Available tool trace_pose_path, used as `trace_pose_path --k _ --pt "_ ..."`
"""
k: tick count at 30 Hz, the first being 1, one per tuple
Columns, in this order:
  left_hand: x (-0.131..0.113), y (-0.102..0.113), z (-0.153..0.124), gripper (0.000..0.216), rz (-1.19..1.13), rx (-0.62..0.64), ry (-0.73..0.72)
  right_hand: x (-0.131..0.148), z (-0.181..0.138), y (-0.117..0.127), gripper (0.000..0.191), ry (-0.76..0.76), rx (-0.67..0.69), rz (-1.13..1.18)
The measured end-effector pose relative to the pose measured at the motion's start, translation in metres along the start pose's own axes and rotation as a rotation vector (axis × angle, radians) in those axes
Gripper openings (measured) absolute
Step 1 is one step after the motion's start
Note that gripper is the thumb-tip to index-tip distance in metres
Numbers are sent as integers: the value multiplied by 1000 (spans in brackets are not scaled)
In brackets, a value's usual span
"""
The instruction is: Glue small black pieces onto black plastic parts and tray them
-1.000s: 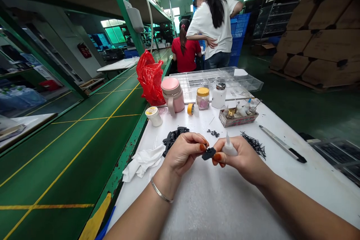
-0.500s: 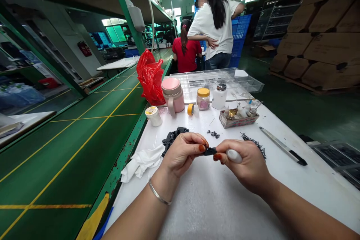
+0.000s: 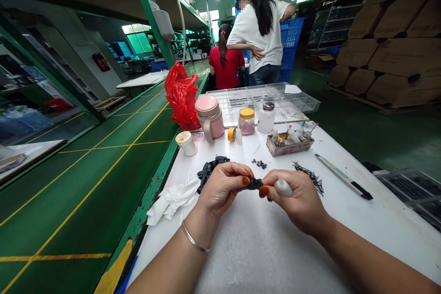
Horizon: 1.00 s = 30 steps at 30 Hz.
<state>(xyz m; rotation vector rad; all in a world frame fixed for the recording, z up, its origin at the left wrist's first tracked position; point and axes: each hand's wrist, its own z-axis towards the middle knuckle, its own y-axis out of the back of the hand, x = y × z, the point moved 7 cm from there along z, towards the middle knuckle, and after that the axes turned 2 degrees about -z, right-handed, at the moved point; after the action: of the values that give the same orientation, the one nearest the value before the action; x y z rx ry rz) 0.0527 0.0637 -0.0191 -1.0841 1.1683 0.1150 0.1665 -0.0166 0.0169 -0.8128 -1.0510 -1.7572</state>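
Above the white tabletop, my left hand (image 3: 225,186) pinches a small black plastic part (image 3: 255,184) between thumb and fingers. My right hand (image 3: 298,197) meets it from the other side, its fingertips closed at the part's right end. A small white squeeze bottle (image 3: 284,187), rounded at its visible end, is tucked in that same hand; its tip is hidden. Beyond my left hand lies a pile of black plastic parts (image 3: 210,170). Several tiny dark ring-like pieces (image 3: 259,164) sit past my fingertips, and thin black pins (image 3: 312,177) are scattered behind my right hand.
A white cloth (image 3: 172,200) lies left, beside the green conveyor belt (image 3: 113,183). Farther back stand a pink mug (image 3: 212,119), jars, yellow tape (image 3: 232,134), a small box of bottles (image 3: 289,146) and a clear divided tray (image 3: 237,96). A cutter (image 3: 342,177) lies right. Two people are beyond.
The black part has turned slightly between my fingers. Both hands keep their hold, and the whole view has shifted a little.
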Motion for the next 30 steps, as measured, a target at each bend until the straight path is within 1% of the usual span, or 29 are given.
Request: trace_pose_path --k 5,8,12,19,30 --pt "8 0 -1 21 -85 1 72 -13 -1 -6 21 -154 73 277" --pt "11 0 -1 22 -123 -1 96 -17 0 -10 21 -198 115 399" --pt "17 -2 -3 25 -145 -14 129 -23 1 -14 22 -238 139 499" --pt "23 -5 -4 25 -166 4 142 -21 1 -16 24 -255 147 550" --pt "25 -7 -7 29 -204 -39 165 -20 0 -17 24 -270 159 589"
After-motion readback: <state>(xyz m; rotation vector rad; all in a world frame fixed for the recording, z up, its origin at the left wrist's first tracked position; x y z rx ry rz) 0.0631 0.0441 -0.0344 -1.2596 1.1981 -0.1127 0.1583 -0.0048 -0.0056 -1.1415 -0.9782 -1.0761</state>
